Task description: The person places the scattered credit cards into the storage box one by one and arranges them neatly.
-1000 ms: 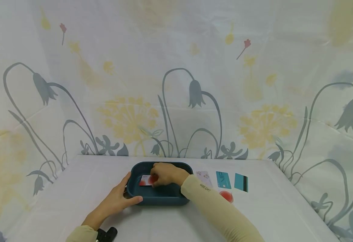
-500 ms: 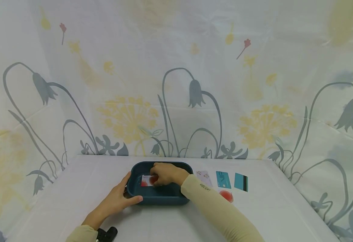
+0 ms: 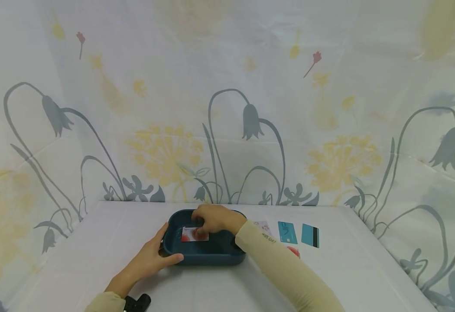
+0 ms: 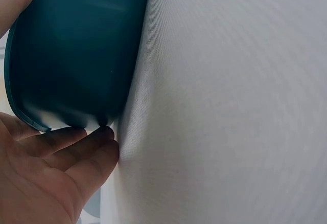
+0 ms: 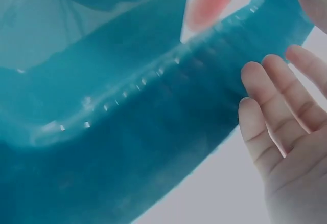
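A dark teal tray [image 3: 206,260] stands on the white tabletop. On its floor lies a white card with red circles [image 3: 188,235], also partly in the right wrist view. My left hand [image 3: 148,258] rests at the tray's left end, thumb along the front wall and fingertips touching the end wall, spread apart in the left wrist view. My right hand [image 3: 216,219] is over the tray, just above and right of the card. In the right wrist view its fingers [image 5: 268,88] are loose and apart, with nothing held.
Right of the tray lie a teal VIP card [image 3: 287,232], a teal card with a black stripe [image 3: 310,235] and a pale flowered card [image 3: 263,226]. A red-printed card [image 3: 294,251] is partly hidden by my right sleeve. A patterned cloth [image 3: 227,108] hangs behind the table.
The card in the tray first slid slightly right. Since then my right hand has lifted off it, uncovering more of it. My left hand stays on the tray.
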The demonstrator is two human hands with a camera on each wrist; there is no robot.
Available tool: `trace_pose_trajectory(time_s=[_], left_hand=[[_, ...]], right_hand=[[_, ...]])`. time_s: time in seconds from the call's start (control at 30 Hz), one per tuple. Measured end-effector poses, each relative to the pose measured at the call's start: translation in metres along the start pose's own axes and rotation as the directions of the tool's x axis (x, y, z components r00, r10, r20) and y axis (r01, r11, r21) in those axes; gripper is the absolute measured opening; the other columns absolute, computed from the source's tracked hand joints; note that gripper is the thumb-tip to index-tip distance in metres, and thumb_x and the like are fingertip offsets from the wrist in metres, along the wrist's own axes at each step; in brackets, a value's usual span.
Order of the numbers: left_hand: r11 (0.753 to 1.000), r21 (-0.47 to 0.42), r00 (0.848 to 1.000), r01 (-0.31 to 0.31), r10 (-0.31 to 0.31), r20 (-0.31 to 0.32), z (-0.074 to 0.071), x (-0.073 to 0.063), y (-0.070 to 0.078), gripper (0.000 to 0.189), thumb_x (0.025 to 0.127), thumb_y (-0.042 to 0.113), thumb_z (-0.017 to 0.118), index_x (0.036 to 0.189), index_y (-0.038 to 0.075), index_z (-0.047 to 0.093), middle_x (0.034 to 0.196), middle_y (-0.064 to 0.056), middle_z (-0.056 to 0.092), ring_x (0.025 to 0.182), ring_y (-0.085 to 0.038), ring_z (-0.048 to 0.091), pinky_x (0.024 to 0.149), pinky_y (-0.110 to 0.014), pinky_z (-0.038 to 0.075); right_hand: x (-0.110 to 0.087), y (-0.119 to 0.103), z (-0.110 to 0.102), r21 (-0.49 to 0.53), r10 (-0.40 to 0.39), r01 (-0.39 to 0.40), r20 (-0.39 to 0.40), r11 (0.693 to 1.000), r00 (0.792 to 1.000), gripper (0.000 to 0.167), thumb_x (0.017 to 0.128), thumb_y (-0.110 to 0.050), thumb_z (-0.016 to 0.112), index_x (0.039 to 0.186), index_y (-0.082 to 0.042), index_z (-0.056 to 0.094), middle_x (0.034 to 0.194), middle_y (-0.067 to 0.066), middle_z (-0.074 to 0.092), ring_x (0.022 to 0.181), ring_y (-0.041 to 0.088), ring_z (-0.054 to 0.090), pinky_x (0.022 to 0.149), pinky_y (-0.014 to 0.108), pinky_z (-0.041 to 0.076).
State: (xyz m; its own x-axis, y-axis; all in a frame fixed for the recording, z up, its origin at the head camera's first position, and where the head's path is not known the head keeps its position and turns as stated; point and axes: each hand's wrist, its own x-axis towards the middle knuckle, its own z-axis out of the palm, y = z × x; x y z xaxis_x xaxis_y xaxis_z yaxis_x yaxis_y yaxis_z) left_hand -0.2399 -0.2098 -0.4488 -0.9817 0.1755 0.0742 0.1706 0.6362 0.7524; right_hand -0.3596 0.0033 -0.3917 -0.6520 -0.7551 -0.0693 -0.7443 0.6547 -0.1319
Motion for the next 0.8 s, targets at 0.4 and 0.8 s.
trace_pose_trajectory(time_s=[0.4,0.8], left_hand=[[0.999,0.032,1.000,0.006,-0.005,-0.013,0.001,0.000,-0.002,0.108,0.079,0.049,0.073,0.152,0.001,0.010,0.152,-0.025,0.025,0.129,-0.041,0.042,0.104,-0.056,0.034],[1.000,0.020,1.000,0.003,-0.003,-0.017,0.001,-0.002,0.004,0.108,0.079,0.048,0.074,0.152,0.000,0.010,0.151,-0.026,0.027,0.126,-0.039,0.047,0.102,-0.053,0.037]], right_hand=[[-0.037,0.006,-0.028,0.015,0.030,-0.029,-0.054,0.999,0.998,0.051,0.083,-0.040,0.074,0.128,-0.019,0.060,0.118,-0.006,0.059,0.103,0.012,0.055,0.092,0.032,0.046],[-0.085,0.022,-0.032,0.031,0.046,-0.042,-0.115,0.999,0.992,0.053,0.084,-0.044,0.071,0.129,-0.017,0.060,0.111,-0.005,0.058,0.097,0.012,0.057,0.083,0.028,0.050]])
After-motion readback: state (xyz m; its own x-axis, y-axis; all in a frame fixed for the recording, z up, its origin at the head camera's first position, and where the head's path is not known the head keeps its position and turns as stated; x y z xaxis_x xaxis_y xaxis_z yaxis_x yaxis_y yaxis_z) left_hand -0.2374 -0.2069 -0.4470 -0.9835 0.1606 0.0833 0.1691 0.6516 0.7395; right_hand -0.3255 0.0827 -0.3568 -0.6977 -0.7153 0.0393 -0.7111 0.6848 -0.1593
